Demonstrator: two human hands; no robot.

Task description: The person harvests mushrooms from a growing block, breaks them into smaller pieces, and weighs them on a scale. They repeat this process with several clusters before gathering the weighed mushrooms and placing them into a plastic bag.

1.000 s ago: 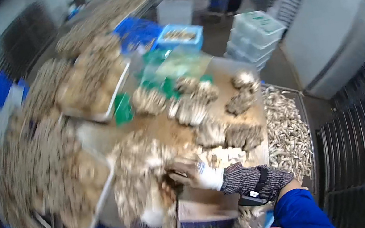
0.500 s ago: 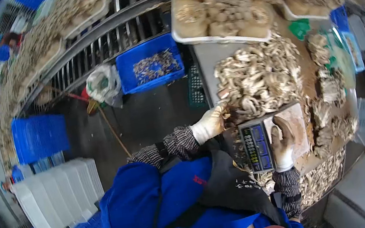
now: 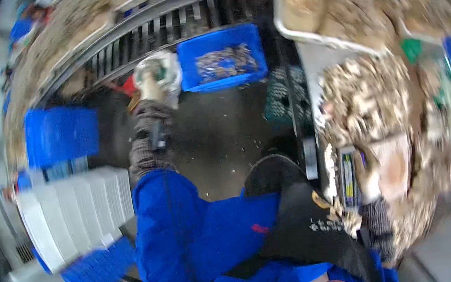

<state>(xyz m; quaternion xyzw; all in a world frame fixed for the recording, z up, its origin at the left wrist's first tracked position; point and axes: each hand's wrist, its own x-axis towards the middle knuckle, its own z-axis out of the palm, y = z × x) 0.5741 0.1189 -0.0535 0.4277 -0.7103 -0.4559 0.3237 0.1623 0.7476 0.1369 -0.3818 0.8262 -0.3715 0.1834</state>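
Note:
My left hand [image 3: 152, 89], in a pale glove, reaches out at the end of a striped sleeve to the white plastic bag [image 3: 173, 78]; motion smears its fingers. My right hand [image 3: 368, 180], gloved with darkened fingers, lies over the scale [image 3: 349, 177] beside its pale weighing plate [image 3: 392, 164]; its fingers are blurred too. A heap of mushrooms [image 3: 366, 95] lies on the table [image 3: 313, 59] just beyond the scale.
A blue bin [image 3: 226, 82] with mushroom scraps stands beside the bag. A dark green crate [image 3: 284, 93] is on the floor by the table. White tubs [image 3: 77, 211] and blue crates [image 3: 62, 132] are stacked at left. A white tray [image 3: 304, 4] holds mushroom blocks.
My left hand has moved from the mushroom heap's edge out left to the white bag. My right hand has stayed by the scale. The view has shifted, and surroundings appear farther right.

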